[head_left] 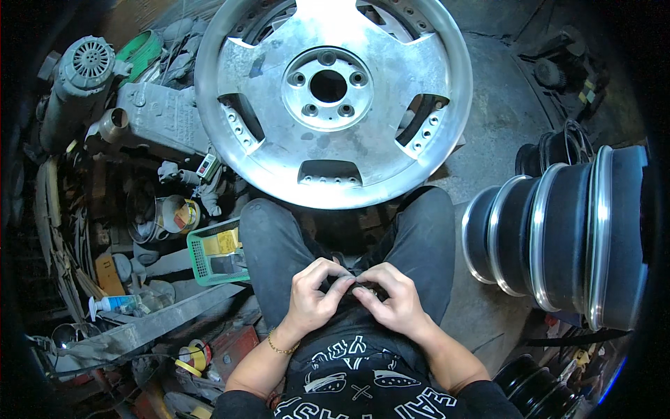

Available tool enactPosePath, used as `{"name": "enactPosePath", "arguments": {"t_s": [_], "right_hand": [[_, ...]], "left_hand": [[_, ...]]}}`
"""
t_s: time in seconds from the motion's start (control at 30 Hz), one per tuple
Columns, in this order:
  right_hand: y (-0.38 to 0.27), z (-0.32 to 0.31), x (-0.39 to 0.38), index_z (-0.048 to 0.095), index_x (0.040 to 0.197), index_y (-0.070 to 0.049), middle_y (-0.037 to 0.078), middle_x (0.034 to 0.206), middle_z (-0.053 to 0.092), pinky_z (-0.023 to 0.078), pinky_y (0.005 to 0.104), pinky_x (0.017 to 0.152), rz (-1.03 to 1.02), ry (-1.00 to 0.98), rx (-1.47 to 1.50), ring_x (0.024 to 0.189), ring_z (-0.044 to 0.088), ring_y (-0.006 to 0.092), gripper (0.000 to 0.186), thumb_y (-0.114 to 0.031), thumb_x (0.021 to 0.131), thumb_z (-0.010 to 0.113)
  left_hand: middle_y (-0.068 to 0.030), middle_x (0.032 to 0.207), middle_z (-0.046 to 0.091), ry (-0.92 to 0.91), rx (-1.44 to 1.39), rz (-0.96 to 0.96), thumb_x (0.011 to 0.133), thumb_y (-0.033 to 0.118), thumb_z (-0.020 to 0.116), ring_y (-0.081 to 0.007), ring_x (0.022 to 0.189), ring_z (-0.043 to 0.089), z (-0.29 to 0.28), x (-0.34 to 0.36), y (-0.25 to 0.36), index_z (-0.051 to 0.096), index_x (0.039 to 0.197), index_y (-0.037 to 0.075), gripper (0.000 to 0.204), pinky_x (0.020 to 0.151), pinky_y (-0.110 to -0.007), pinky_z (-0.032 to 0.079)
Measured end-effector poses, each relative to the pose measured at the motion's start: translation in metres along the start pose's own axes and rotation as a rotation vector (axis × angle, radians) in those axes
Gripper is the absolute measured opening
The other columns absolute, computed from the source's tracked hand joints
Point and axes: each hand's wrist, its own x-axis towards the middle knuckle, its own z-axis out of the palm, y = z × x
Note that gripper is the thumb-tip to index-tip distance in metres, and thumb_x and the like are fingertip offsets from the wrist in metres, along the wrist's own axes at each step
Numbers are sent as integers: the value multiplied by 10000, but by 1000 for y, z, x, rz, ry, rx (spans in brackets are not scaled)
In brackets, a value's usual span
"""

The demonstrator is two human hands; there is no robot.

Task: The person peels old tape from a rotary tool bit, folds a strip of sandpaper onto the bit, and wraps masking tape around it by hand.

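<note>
Before us, a silver five-hole alloy wheel (328, 117), bright, smudged; our left hand (315, 292) and right hand (392, 297) drawn together; fingers (338, 288) curled nearly closed; any hold, we cannot tell

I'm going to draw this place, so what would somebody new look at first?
The big shiny metal wheel would probably grab you first, at the top middle. Next might come the row of dark, silver-edged wheel barrels on the right. Then you might spot the left hand and right hand close together, low in the middle, with a green basket off to their left.
</note>
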Motion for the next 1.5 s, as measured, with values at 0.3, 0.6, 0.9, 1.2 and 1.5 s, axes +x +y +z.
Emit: {"name": "enactPosePath", "arguments": {"t_s": [0.3,0.6,0.9,1.2,1.5], "right_hand": [[6,5,-4,653,921,16,157,853,655,539,373,666,-61,34,-8,746,660,303,111,-39,842,709],[5,4,-3,640,930,28,163,850,640,538,379,666,-134,27,-37,745,653,319,81,-15,865,661],[0,3,-3,651,919,15,150,851,635,533,357,648,-67,40,0,736,648,290,137,-39,821,729],[4,6,-4,650,921,22,156,862,647,542,369,664,-130,31,-19,750,659,299,114,-18,827,703],[6,5,-2,647,929,27,161,865,643,544,369,661,-151,22,-41,745,657,308,102,-20,842,673]], "left_hand": [[-113,788,650,0,24,58,801,24,710,-230,707,634,4,-3,1,638,817,-9,81,665,-320,492],[-124,825,673,-25,-54,91,800,49,735,-231,750,649,1,-5,-4,665,846,-13,105,702,-319,502],[-125,806,676,-67,-77,25,792,24,721,-230,749,655,-6,-2,-2,671,815,-14,67,707,-321,504],[-121,817,664,-53,-30,70,809,52,731,-230,763,644,-1,-5,-5,644,818,-14,110,723,-325,503],[-119,833,668,-12,-81,61,816,37,723,-229,780,643,4,-7,-6,655,843,-12,88,739,-325,505]]}}
